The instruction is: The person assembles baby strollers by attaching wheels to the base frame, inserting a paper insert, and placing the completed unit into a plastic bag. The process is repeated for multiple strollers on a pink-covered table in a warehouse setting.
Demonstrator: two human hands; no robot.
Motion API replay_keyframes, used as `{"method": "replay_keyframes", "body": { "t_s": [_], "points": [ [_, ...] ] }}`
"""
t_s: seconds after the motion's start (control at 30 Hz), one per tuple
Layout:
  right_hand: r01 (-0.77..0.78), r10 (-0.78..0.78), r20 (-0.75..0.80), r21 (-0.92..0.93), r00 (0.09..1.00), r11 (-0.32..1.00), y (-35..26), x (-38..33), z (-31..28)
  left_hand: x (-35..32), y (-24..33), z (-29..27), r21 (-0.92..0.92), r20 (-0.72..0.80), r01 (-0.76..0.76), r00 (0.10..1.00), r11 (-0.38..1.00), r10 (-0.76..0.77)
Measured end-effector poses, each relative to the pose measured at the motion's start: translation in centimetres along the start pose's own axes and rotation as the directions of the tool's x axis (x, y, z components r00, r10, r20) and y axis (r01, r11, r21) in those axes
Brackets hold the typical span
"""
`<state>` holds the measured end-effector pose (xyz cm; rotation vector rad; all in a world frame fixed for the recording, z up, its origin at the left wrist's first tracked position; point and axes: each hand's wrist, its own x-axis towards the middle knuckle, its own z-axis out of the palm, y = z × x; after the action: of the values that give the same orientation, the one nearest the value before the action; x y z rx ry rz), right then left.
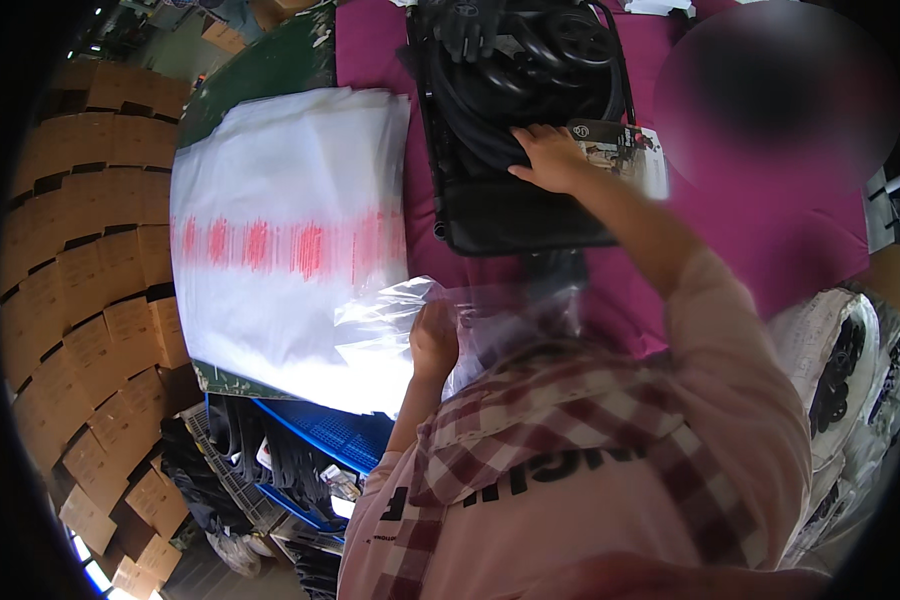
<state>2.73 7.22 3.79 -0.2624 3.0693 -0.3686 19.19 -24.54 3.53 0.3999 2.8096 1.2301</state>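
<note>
My left hand (434, 341) is closed on a clear plastic bag (505, 312), which bunches around the fingers and trails right, close to my body. My right hand (550, 158) lies with fingers spread on a black folded frame with wheels (530, 215), perhaps a folded stroller. A printed card (652, 165) sits by that wrist, at the frame's right edge. Left of the frame lies a broad stack of whitish plastic bags (280, 190) with red markings across it. The bag's opening cannot be made out.
A purple cloth (770, 225) covers the table, whose green part (280, 60) shows at far left. Cardboard boxes (80, 240) are stacked left. Below stands a blue basket (340, 430). Wrapped goods (830, 370) sit at right. A black glove-like shape (467, 30) touches the frame's far end.
</note>
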Motion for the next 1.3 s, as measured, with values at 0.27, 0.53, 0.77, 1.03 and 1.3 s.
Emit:
{"method": "replay_keyframes", "body": {
  "t_s": [0.27, 0.53, 0.77, 1.03, 1.3],
  "points": [
    [-0.02, -0.014, -0.404, -0.08, 0.915, 0.997, 1.4, 2.0, -5.7, -1.6, -13.0, 4.2, 0.199, 0.151, 0.041, 0.986, 0.979, -0.072],
    [-0.471, 0.437, -0.206, -0.16, 0.875, 0.868, 4.5, 7.2, -6.1, -2.5, -11.3, 3.8, -0.048, 0.147, 0.362, 0.924, 0.931, -0.352],
    [-0.141, 0.096, -0.157, -0.303, 0.983, 0.943, 3.9, 9.9, -3.2, -2.8, -11.7, 4.3, 0.023, 0.085, 0.366, 0.926, 0.93, -0.367],
    [-0.168, 0.2, 0.065, -0.33, 0.978, 0.929, 2.0, 9.4, -3.9, -1.8, -10.9, 4.5, 0.146, 0.054, 0.286, 0.953, 0.947, -0.297],
    [-0.01, -0.036, -0.239, -0.191, 0.97, 0.982, 3.2, 1.4, -5.1, -2.6, -13.1, 4.3, 0.564, 0.343, 0.089, 0.879, 0.821, -0.331]
  ]
}}
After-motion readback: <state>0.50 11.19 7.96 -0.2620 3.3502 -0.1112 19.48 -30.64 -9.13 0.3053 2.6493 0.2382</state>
